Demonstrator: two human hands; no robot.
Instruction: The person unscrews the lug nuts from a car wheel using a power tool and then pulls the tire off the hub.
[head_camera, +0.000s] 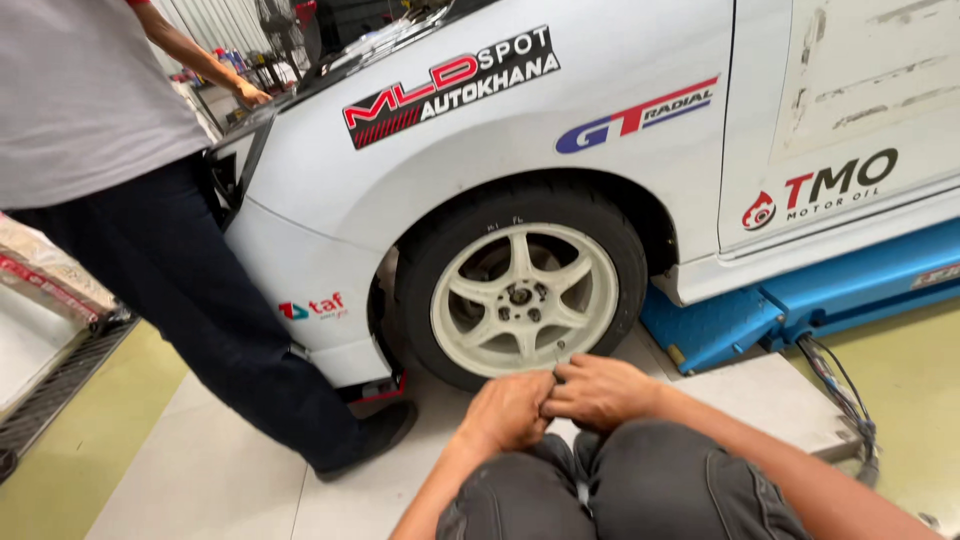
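Note:
My left hand (507, 410) and my right hand (600, 390) meet in front of my knees (610, 490), fingertips pinched together on something too small to make out. Just beyond them stands the front wheel (523, 297) of a white car (600, 110): a cream multi-spoke rim in a black tyre (440, 250). The hands are close to the tyre's bottom edge without touching it.
Another person in a grey shirt and dark trousers (215, 310) stands at the left by the car's bumper, one hand on the bonnet edge (250, 95). A blue lift ramp (800, 295) runs under the sill at right, cables (840, 395) trailing beside it. Pale floor tiles (200, 470) lie at left.

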